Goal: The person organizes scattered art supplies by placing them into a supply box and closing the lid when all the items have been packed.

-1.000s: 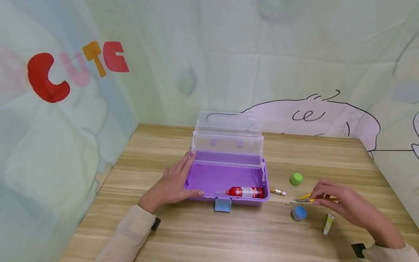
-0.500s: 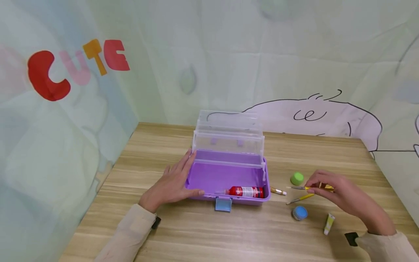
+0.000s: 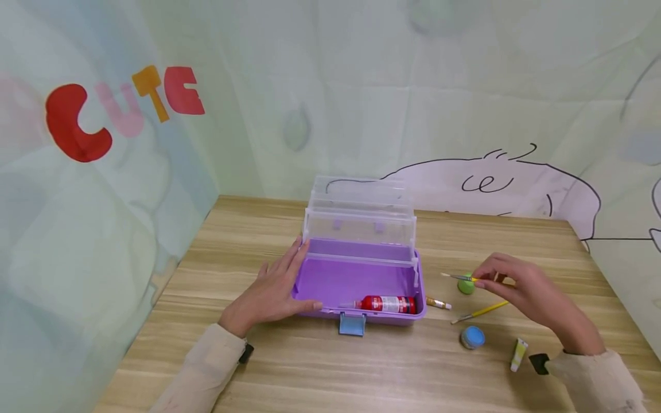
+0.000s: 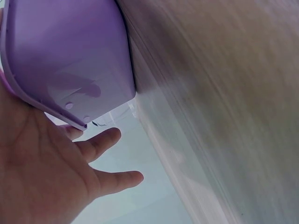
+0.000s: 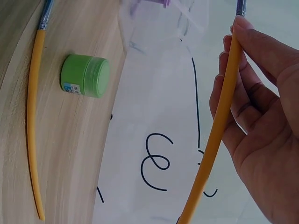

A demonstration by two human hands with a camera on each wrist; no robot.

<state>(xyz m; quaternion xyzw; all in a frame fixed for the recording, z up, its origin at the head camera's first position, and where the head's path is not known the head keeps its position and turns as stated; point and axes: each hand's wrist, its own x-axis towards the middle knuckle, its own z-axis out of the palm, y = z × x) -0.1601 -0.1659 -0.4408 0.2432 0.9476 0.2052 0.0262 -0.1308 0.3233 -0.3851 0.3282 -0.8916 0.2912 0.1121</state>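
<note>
My right hand [image 3: 521, 292] pinches a yellow-handled paintbrush [image 5: 219, 126] near its metal collar, lifted over the right side of the table. In the head view its bristles point left, and it overlaps a green paint jar [image 5: 84, 76]. A second yellow paintbrush [image 3: 480, 311] lies on the wood just below that hand. My left hand [image 3: 273, 292] rests on the left end of a purple box [image 3: 356, 275], thumb along the front rim and the other fingers extended, spread apart in the left wrist view. Inside the box, by its front wall, lies a red bottle [image 3: 387, 304] with a clear nozzle.
The box's clear hinged lid and trays [image 3: 361, 218] stand raised at its back, and a blue latch [image 3: 352, 324] hangs in front. Right of the box lie a small gold-and-white tube [image 3: 438, 302], a blue-lidded jar [image 3: 472, 337] and a yellow-green tube [image 3: 518, 354].
From touching both brushes together, my right hand has lifted one up and left, toward the green jar. The other brush stays on the table. My left hand has not moved.
</note>
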